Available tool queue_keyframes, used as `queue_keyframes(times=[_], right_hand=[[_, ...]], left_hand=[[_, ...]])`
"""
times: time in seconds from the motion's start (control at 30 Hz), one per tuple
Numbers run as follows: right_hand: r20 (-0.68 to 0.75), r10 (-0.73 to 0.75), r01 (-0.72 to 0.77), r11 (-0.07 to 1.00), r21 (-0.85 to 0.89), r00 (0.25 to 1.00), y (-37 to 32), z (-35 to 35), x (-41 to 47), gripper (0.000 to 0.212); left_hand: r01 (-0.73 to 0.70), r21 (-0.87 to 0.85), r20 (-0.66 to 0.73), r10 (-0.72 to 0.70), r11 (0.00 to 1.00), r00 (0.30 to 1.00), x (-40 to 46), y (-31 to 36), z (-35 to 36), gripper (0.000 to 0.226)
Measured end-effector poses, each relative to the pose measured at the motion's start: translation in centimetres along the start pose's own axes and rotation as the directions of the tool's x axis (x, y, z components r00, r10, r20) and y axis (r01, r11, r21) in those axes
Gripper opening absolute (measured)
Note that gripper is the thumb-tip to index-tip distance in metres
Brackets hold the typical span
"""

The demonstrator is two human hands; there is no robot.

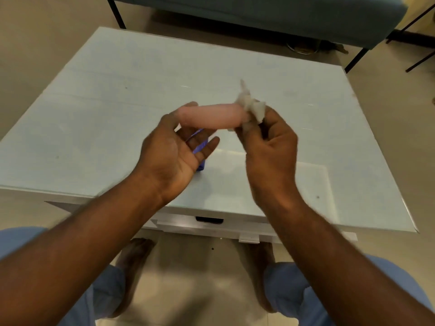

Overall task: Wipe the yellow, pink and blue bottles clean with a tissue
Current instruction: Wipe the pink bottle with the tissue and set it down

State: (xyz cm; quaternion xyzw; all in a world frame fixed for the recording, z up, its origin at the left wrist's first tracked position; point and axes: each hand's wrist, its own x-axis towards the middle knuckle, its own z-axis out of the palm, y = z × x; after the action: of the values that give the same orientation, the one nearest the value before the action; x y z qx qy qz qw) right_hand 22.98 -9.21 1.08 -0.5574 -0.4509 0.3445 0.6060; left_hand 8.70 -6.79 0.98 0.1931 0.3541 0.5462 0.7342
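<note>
The pink bottle [211, 115] lies sideways in the air above the table, blurred by motion. My left hand [174, 149] grips its left end with thumb and fingertips. My right hand [268, 142] pinches a crumpled white tissue [253, 107] against the bottle's right end. The blue bottle [200, 149] lies on the table under my left hand, mostly hidden by the fingers. No yellow bottle shows in the head view.
A white glass-topped table [117, 90] with a drawer handle [209, 220] at its near edge stands in front of me. A teal bench [259, 15] on black legs stands behind it. My knees and bare feet show below.
</note>
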Motion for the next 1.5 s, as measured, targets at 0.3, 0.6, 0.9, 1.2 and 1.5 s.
queue_keyframes(times=[0.3, 0.6, 0.9, 1.2, 1.5], right_hand=[[-0.034, 0.108, -0.109, 0.994, -0.03, 0.994, 0.2, -1.7, 1.1, 0.033], [-0.057, 0.136, -0.14, 0.988, -0.064, 0.989, 0.6, -2.1, 0.6, 0.036], [-0.033, 0.179, -0.181, 0.98, -0.077, 0.983, 0.5, -1.7, 0.1, 0.022], [0.112, 0.039, -0.008, 0.965, -0.261, 0.993, 0.3, -0.4, -1.7, 0.024], [0.278, 0.026, 0.073, 0.937, -0.341, 0.96, 0.3, -0.2, -2.2, 0.053]], left_hand=[[-0.194, 0.383, 0.248, 0.102, 0.903, 0.963, -0.2, -0.1, 0.7, 0.032], [-0.331, 0.49, 0.363, 0.156, 0.806, 0.919, -0.2, -0.5, -0.5, 0.031], [-0.529, 0.697, 0.487, 0.223, 0.484, 0.845, -0.9, -0.5, 0.4, 0.04], [-0.424, 0.739, 0.307, 0.298, 0.524, 0.904, -0.1, -0.4, -0.5, 0.035], [-0.396, 0.823, 0.277, 0.322, 0.407, 0.905, 0.3, 0.4, -0.7, 0.04]])
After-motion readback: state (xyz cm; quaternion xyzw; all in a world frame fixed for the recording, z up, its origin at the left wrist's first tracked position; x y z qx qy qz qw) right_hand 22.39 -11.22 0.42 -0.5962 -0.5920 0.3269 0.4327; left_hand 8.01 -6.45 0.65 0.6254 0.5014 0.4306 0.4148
